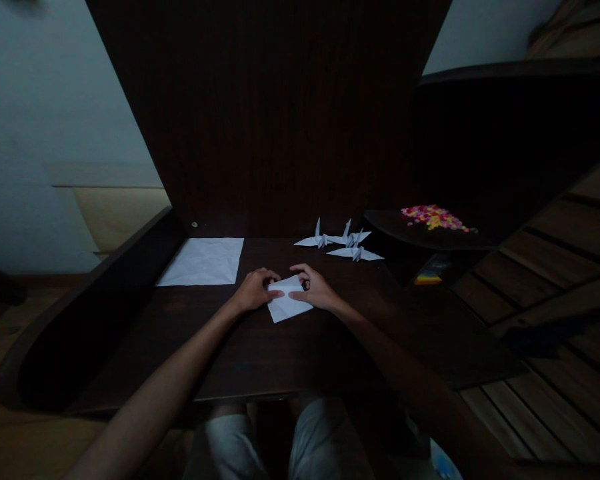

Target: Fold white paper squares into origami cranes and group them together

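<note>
1. While the room is dim, a folded white paper (286, 305) shows plainly on the dark bench (260, 353). It lies flat, just nearer the person than the cranes (353, 244).
2. The left hand (253, 291) rests on the paper's left corner. Its grip is narrow, with the fingers curled in onto the fold.
3. The right hand (317, 289) sits on the paper's upper right edge. Its grip is also narrow, with bent fingertips down on the paper.
4. Whether either hand pinches the paper or only presses it flat cannot be told in this light.
5. The hands are close together, with a strip of paper showing between them.
6. There are three cranes, white and folded, standing in a small cluster. The nearest one is just beyond the right hand.
7. A flat white sheet (203, 261) lies well left of the cranes, apart from both hands.
8. Right of the cranes, a dark shelf (380, 223) carries a heap of coloured bits (433, 217).
</note>
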Tool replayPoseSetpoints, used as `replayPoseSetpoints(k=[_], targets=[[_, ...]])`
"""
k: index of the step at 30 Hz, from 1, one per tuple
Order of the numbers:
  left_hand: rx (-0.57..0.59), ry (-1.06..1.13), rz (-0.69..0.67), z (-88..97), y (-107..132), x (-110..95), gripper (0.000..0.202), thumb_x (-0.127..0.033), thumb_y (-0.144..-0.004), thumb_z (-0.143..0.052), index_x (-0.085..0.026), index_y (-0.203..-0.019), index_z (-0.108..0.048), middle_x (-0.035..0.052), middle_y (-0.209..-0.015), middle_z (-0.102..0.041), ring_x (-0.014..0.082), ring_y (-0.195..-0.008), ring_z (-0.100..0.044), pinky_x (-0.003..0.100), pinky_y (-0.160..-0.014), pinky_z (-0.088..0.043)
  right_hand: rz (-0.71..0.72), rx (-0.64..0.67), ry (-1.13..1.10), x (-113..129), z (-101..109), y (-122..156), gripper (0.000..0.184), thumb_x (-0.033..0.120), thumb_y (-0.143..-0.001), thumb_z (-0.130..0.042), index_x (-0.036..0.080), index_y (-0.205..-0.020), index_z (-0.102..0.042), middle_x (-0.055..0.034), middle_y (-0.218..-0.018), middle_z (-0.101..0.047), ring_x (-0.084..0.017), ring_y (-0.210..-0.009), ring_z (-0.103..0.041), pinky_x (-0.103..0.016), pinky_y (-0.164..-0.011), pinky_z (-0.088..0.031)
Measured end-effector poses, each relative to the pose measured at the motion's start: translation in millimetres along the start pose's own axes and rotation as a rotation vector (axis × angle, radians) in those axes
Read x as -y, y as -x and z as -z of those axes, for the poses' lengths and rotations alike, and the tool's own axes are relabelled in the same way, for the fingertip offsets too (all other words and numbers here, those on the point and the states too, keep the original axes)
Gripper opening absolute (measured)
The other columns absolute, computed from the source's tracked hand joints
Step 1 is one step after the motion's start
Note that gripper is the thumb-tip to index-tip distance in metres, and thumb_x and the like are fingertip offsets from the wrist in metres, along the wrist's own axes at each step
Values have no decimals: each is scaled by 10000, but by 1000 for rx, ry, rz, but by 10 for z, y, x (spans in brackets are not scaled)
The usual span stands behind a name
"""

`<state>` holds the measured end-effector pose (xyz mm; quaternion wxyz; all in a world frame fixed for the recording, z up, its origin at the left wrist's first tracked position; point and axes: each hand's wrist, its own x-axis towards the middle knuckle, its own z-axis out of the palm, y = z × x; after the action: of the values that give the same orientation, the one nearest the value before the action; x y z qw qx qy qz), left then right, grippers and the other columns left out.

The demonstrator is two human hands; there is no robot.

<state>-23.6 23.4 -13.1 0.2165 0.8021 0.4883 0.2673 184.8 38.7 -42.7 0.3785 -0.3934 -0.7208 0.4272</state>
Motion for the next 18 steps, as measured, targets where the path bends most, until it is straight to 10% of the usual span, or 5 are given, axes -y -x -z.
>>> replayPoseSetpoints(k=[12,18], targets=[[34,122,9,34,8,-17,262,-423,-740,-650,-169,-795,-623,7,-763,-646,170,-714,-587,266,-634,-434,103,-16,-107,114,-7,42,612,270,-607,-779,221,-1153,-506,-33,-978,-601,-182,-898,-606,-330,-798,-480],[-367,55,-124,84,31,-73,184,-354,-826,-573,-172,-803,-578,22,-785,-628,159,-718,-571,273,-654,-447,265,-302,313,252,27,93,477,314,-675,-741,228,-1113,-574,-63,-1075,-591,-231,-1017,-534,-398,-896,-439]])
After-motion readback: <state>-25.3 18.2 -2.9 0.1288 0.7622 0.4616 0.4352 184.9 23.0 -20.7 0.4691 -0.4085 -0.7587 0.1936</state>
